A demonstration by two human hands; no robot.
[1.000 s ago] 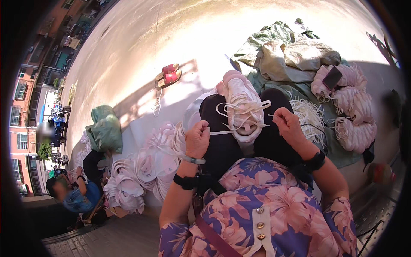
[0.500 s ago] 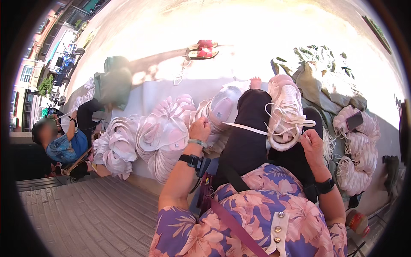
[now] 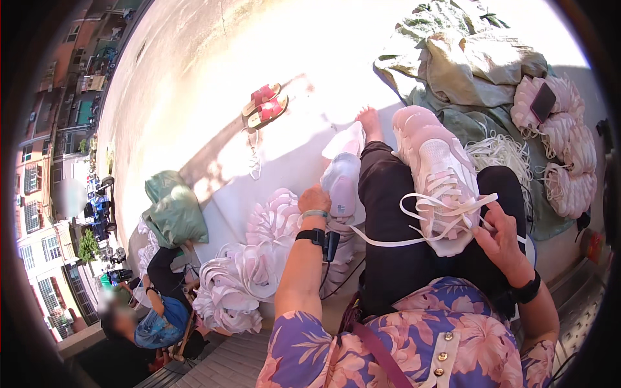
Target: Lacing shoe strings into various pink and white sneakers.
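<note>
Fingers of the right hand (image 3: pixel 503 240), right of centre in the frame, are curled and pinch a flat white lace (image 3: pixel 446 210) coming off the pale pink sneaker (image 3: pixel 438 174). Fingers of the left hand (image 3: pixel 315 198), just left of centre, are bent down over a second sneaker (image 3: pixel 341 184), though whether they actually grip it I cannot tell.

In the head view, 2 hands work and 2 sneakers are near them. The laced 1 lies on the lap at centre right, on black trousers, toe pointing to the top of the frame; it is chunky-soled, pale pink with a mesh upper, and its wide white laces loop loosely across the tongue, 1 end trailing left toward the left wrist. The second sneaker, whitish and partly shaded, sits just left of the knee.

2 red sandals (image 3: pixel 264 104) lie side by side on the pale floor, upper centre. A heap of pink-white shoe uppers (image 3: pixel 252 271) fills the lower left, and a green bag (image 3: pixel 171 208) sits further left
</note>
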